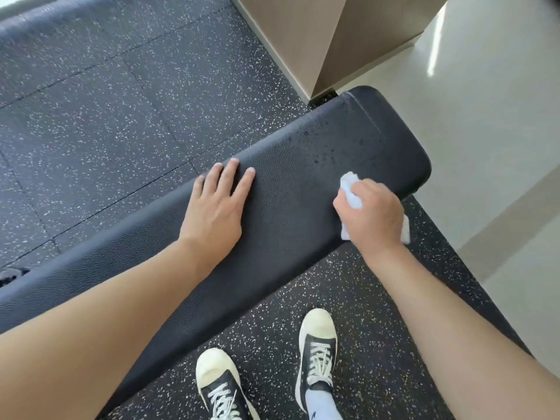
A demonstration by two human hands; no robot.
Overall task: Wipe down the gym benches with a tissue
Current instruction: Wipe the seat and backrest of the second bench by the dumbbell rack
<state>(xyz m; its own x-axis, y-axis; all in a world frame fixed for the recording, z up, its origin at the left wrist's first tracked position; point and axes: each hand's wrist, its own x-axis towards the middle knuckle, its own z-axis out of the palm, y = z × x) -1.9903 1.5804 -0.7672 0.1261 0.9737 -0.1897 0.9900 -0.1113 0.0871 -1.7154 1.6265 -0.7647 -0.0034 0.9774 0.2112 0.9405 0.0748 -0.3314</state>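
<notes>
Wiping looks early: your right hand grips the tissue on the bench, droplets remain far right, left hand flat, fingers straight.

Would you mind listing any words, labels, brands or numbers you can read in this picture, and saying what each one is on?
None: no text can be read anywhere in the head view.
The bench pad, the tissue in the right hand and the flat left hand show no print.
The shoes and the light sock carry no readable brand.
</notes>
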